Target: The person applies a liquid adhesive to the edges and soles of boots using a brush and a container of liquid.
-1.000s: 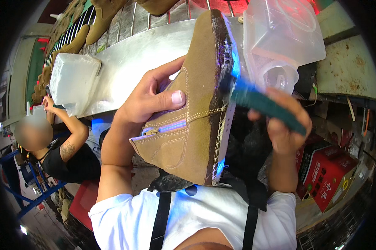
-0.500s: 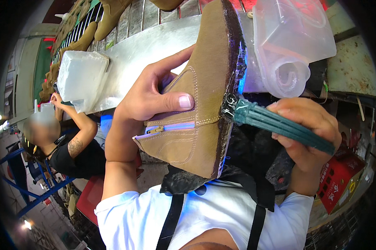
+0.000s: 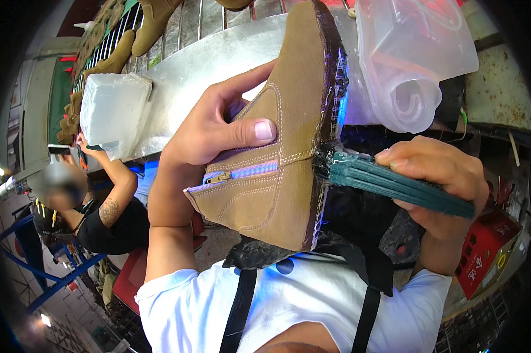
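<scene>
A tan ankle boot [image 3: 304, 117] with pale stitching and a side zip is tipped on its side, its toe pointing away from me and its sole edge to the right. My left hand [image 3: 218, 132] grips it at the ankle opening, thumb flat on the outside and the other fingers partly hidden. In my right hand [image 3: 451, 173] is a brush with a ribbed dark green handle [image 3: 383, 179]. Its dark, sticky-looking bristle end touches the boot's lower edge near the middle. Along that edge run a dark band and shiny strands.
A metal work surface [image 3: 212, 59] lies beyond the boot. Translucent plastic containers stand on it, one at left [image 3: 112, 112] and one at right [image 3: 418, 47]. More tan boots [image 3: 151, 26] rest by a rack at the back. Another person [image 3: 112, 217] works at left. A red box [image 3: 483, 253] is at lower right.
The brush and my right hand have shifted slightly down, with the bristle end still at the boot's edge. My left hand keeps its hold. The other person's hands have moved a little.
</scene>
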The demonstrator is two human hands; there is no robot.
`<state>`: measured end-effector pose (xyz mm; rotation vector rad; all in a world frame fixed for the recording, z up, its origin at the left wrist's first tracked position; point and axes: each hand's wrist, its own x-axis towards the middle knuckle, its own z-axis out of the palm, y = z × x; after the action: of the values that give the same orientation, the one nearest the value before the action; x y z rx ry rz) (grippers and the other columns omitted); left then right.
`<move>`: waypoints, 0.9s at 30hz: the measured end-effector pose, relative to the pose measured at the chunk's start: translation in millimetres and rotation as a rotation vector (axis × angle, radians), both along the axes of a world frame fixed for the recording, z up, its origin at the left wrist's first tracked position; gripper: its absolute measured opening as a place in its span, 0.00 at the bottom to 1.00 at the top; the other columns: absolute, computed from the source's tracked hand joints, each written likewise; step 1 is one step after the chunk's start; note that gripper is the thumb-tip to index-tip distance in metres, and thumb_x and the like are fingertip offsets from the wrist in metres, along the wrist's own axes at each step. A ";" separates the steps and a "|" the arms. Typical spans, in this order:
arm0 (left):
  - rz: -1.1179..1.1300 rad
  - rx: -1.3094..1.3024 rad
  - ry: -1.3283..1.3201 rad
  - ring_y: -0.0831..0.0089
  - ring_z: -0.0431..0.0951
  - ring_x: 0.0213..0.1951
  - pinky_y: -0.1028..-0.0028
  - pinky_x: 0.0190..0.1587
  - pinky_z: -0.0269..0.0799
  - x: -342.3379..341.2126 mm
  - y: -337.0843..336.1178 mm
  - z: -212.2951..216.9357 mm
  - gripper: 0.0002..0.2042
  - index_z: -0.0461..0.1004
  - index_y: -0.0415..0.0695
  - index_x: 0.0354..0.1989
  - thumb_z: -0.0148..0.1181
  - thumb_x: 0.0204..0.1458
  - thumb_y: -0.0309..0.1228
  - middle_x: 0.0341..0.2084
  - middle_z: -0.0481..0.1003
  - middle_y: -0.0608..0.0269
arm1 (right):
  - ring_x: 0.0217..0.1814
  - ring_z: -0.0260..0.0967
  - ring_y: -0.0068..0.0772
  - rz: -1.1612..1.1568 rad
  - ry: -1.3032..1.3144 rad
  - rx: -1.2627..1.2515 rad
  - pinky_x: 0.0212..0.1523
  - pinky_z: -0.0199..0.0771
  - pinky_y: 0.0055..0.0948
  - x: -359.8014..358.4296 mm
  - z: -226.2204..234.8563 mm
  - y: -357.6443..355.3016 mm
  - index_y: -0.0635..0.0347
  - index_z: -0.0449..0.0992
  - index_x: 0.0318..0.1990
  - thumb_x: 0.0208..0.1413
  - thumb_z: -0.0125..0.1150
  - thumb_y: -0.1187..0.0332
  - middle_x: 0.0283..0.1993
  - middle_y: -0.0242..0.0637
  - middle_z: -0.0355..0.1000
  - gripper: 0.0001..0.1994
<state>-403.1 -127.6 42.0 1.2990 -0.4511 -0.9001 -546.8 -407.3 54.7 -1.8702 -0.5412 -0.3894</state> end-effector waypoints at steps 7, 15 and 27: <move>0.031 0.002 0.088 0.68 0.80 0.51 0.72 0.56 0.74 0.3 -2.7 0.4 0.40 0.58 0.30 0.71 0.69 0.52 0.32 0.53 0.77 0.47 | 0.35 0.83 0.48 0.148 0.115 0.297 0.36 0.85 0.36 -11.4 -14.8 3.0 0.71 0.80 0.40 0.48 0.74 0.71 0.38 0.53 0.81 0.14; 0.109 -0.072 0.181 0.70 0.79 0.53 0.73 0.58 0.72 -2.0 -7.2 -8.2 0.36 0.61 0.30 0.69 0.67 0.54 0.34 0.55 0.76 0.50 | 0.30 0.78 0.34 -0.180 0.647 1.203 0.31 0.82 0.30 -22.6 -25.9 42.7 0.75 0.77 0.45 0.59 0.64 0.71 0.32 0.47 0.79 0.13; 0.093 -0.043 0.182 0.70 0.79 0.52 0.73 0.58 0.72 3.7 -5.8 0.5 0.33 0.63 0.30 0.67 0.65 0.56 0.35 0.54 0.76 0.51 | 0.30 0.80 0.39 0.164 0.210 0.631 0.32 0.84 0.32 -17.8 -17.0 -1.5 0.75 0.77 0.46 0.53 0.70 0.71 0.39 0.56 0.80 0.17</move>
<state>-399.3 -133.4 42.6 1.1771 -0.2641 -0.9165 -564.6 -408.8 37.7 -1.2306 -0.3683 -0.2152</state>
